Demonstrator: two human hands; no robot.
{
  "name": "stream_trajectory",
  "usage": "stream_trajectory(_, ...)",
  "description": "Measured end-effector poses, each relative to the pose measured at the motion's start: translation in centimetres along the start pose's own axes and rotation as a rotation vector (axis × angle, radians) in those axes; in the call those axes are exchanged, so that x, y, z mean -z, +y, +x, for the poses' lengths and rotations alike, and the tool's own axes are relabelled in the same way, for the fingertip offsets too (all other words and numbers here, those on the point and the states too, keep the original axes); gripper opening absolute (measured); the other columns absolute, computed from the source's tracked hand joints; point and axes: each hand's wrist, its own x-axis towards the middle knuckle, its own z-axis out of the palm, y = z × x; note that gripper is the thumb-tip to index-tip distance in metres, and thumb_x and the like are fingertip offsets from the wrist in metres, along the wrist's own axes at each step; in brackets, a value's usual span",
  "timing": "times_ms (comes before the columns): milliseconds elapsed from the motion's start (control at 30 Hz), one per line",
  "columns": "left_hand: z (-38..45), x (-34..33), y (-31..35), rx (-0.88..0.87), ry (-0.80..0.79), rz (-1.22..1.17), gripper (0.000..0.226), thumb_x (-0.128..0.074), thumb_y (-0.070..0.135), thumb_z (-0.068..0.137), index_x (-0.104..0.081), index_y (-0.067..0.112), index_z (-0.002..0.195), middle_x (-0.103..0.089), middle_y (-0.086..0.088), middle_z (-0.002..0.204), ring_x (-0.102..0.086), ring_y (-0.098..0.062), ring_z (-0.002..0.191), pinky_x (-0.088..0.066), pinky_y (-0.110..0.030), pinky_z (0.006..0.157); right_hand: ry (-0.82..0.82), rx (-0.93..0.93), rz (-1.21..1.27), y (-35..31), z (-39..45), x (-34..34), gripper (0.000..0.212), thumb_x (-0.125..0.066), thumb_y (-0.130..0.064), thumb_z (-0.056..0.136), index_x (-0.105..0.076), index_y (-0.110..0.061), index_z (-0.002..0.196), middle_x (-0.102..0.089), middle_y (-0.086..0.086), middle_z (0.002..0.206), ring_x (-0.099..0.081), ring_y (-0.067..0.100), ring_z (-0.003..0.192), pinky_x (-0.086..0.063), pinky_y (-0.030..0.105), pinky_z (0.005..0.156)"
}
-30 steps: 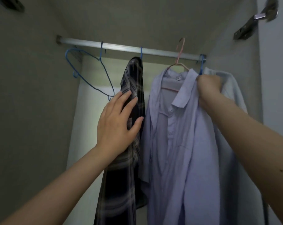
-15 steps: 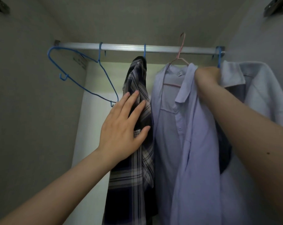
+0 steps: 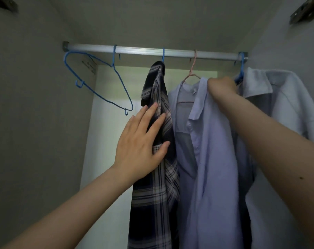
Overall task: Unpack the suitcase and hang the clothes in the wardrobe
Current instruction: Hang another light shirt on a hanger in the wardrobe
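Note:
A metal rail (image 3: 143,50) crosses the top of the wardrobe. From it hang a dark plaid shirt (image 3: 158,186) on a blue hook, a lilac shirt (image 3: 212,159) on a pink hanger (image 3: 193,69), and a pale grey shirt (image 3: 285,97) on a blue hanger at the far right. My left hand (image 3: 141,146) presses flat, fingers straight, against the plaid shirt. My right hand (image 3: 222,88) grips the lilac shirt at its right shoulder, just under the rail.
An empty blue wire hanger (image 3: 102,83) hangs tilted at the rail's left end. Grey wardrobe side walls (image 3: 32,123) close in on both sides, with a pale back panel (image 3: 106,141) behind. Door hinges (image 3: 304,10) show in the upper corners.
The pink hanger's hook, above the rail a second ago, now sits over it. My left hand has kept pressing the plaid shirt. The view has shifted right, showing more of the grey shirt.

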Motion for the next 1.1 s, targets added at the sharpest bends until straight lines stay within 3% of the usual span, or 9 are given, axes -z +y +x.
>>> stream_trajectory(100, -0.7, 1.6, -0.1, 0.021, 0.001, -0.031, 0.063, -0.045, 0.047, 0.086, -0.04, 0.017, 0.141, -0.025, -0.005, 0.154, -0.023, -0.023, 0.142, -0.024, -0.038, 0.114, 0.107, 0.181, -0.219, -1.1, -2.6, 0.7, 0.046, -0.042, -0.031, 0.091, -0.052, -0.006, 0.128, -0.046, 0.019, 0.136, -0.041, 0.036, 0.126, -0.035, 0.035, 0.1)
stream_trajectory(200, -1.8, 3.3, 0.0, 0.048, 0.0, -0.076, 0.062, -0.044, 0.048, 0.087, -0.04, 0.018, 0.142, -0.026, -0.005, 0.154, -0.025, -0.023, 0.142, -0.027, -0.039, 0.113, 0.198, 0.403, -0.252, -2.0, -5.5, 1.3, 0.045, -0.046, -0.027, 0.089, -0.051, -0.01, 0.13, -0.044, 0.015, 0.137, -0.039, 0.033, 0.127, -0.032, 0.036, 0.103)
stream_trajectory(367, -3.9, 7.0, -0.3, 0.124, -0.033, -0.157, 0.063, -0.04, 0.049, 0.087, -0.039, 0.018, 0.142, -0.028, -0.004, 0.153, -0.029, -0.024, 0.14, -0.029, -0.038, 0.111, -0.046, 0.518, 0.142, -5.0, -10.4, 0.8, 0.031, -0.052, -0.022, 0.089, -0.061, -0.016, 0.118, -0.062, 0.001, 0.116, -0.057, 0.015, 0.108, -0.043, 0.033, 0.098)
stream_trajectory(567, -6.9, 13.5, -2.2, 0.262, -0.105, -0.165, 0.066, -0.032, 0.056, 0.086, -0.033, 0.023, 0.144, -0.021, 0.003, 0.155, -0.026, -0.018, 0.139, -0.031, -0.036, 0.107, -0.231, 0.573, 0.408, -8.2, -16.9, 0.1, 0.015, -0.058, -0.014, 0.086, -0.067, -0.019, 0.096, -0.067, 0.0, 0.096, -0.063, 0.015, 0.095, -0.049, 0.03, 0.091)
stream_trajectory(667, -8.3, 18.1, -3.8, 0.391, -0.078, -0.204, 0.069, -0.031, 0.059, 0.083, -0.036, 0.024, 0.142, -0.024, 0.006, 0.154, -0.025, -0.013, 0.139, -0.026, -0.029, 0.108, -0.356, 0.522, 0.533, -9.7, -20.3, -0.6, 0.012, -0.058, -0.015, 0.083, -0.064, -0.023, 0.089, -0.067, 0.0, 0.086, -0.06, 0.009, 0.079, -0.048, 0.022, 0.077)
stream_trajectory(767, -9.0, 24.2, -4.9, 0.495, 0.05, -0.288, 0.064, -0.035, 0.054, 0.084, -0.045, 0.019, 0.137, -0.037, 0.002, 0.147, -0.032, -0.009, 0.136, -0.021, -0.016, 0.109, -0.478, 0.487, 0.652, -11.6, -24.3, -0.3, 0.014, -0.054, -0.008, 0.087, -0.064, -0.019, 0.089, -0.064, -0.005, 0.074, -0.056, 0.001, 0.065, -0.041, 0.011, 0.062)
stream_trajectory(867, -9.8, 31.2, -5.4, 0.503, 0.086, -0.202, 0.059, -0.036, 0.05, 0.087, -0.045, 0.019, 0.137, -0.04, 0.003, 0.145, -0.033, -0.009, 0.135, -0.026, -0.029, 0.113, -0.586, 0.485, 0.801, -13.7, -28.7, 0.3, 0.016, -0.05, -0.003, 0.09, -0.065, -0.008, 0.096, -0.061, -0.002, 0.069, -0.054, -0.005, 0.053, -0.039, 0.007, 0.054)
stream_trajectory(1000, -12.2, 40.6, -4.5, 0.554, 0.1, -0.008, 0.055, -0.037, 0.046, 0.089, -0.045, 0.022, 0.137, -0.04, 0.006, 0.143, -0.033, -0.006, 0.134, -0.032, -0.04, 0.11, -0.741, 0.46, 1.005, -16.5, -35.7, 1.8, 0.015, -0.049, -0.002, 0.091, -0.064, -0.007, 0.09, -0.06, -0.004, 0.06, -0.051, -0.004, 0.046, -0.037, 0.008, 0.048)
stream_trajectory(1100, -15.7, 48.2, -2.7, 0.669, 0.13, 0.111, 0.051, -0.04, 0.044, 0.088, -0.047, 0.023, 0.134, -0.043, 0.006, 0.137, -0.039, -0.008, 0.129, -0.036, -0.043, 0.107, -0.94, 0.424, 1.125, -18.7, -42.4, 3.1, 0.012, -0.053, -0.019, 0.083, -0.064, -0.016, 0.078, -0.062, -0.003, 0.061, -0.052, 0.0, 0.047, -0.037, 0.011, 0.046)
